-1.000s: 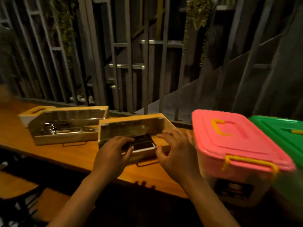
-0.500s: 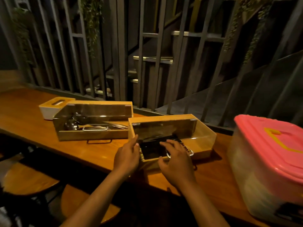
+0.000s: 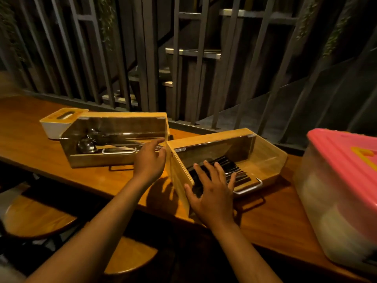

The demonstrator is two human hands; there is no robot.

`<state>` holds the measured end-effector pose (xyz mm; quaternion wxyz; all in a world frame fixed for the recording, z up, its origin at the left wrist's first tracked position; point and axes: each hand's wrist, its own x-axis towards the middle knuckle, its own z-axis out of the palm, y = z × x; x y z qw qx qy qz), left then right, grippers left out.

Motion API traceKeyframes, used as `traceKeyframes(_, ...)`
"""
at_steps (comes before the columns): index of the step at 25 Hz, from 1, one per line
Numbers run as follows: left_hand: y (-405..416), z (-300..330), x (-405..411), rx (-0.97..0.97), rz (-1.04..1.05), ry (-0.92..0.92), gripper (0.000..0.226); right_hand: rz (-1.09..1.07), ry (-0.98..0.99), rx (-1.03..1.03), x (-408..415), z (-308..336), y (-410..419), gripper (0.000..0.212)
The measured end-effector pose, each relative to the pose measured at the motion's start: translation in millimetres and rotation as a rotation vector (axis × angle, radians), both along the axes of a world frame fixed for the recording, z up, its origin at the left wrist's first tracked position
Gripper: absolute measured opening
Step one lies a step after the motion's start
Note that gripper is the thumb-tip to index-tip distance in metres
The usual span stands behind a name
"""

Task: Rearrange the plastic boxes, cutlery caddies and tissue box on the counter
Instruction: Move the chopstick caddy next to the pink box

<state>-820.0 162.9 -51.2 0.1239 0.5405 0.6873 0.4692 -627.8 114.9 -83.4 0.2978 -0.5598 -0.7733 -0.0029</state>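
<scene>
Two wooden cutlery caddies with clear slanted lids sit on the wooden counter (image 3: 61, 172). The left caddy (image 3: 114, 160) holds spoons. The right caddy (image 3: 224, 137) holds dark-handled cutlery and lies angled. My left hand (image 3: 150, 160) hovers with fingers spread between the two caddies, at the left caddy's right end. My right hand (image 3: 212, 190) rests flat, fingers apart, on the right caddy's clear lid. A white tissue box (image 3: 55, 125) with a wooden top stands behind the left caddy. A clear plastic box with a pink lid (image 3: 344, 160) stands at the right.
Dark metal railing bars (image 3: 183, 68) run along the counter's far edge, with stairs beyond. Round wooden stools (image 3: 34, 217) stand below the counter's near edge.
The view has swung left, so the green-lidded box is out of frame. My left hand has left the right caddy and moved toward the left one. My right hand has flattened on the lid.
</scene>
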Motion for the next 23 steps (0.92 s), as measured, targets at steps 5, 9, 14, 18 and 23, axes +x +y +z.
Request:
traceKeyframes(5,27,-5,15,-0.089,-0.107,-0.098,0.049,0.074,0.028,0.007,47,2,-1,0.058)
traceKeyframes(9,17,-12,44,-0.153,-0.248,-0.203,0.044,0.081,0.095,-0.024,93,7,-12,0.057)
traceKeyframes(14,-4,-17,100,-0.242,-0.373,-0.172,0.051,-0.047,0.271,0.005,145,3,-22,0.060)
traceKeyframes(18,-30,-32,138,-0.185,-0.316,-0.338,0.057,-0.049,0.270,0.014,166,-1,-23,0.064)
traceKeyframes(23,-65,-31,179,-0.077,-0.224,-0.390,0.045,0.014,0.372,0.034,202,-6,-24,0.064)
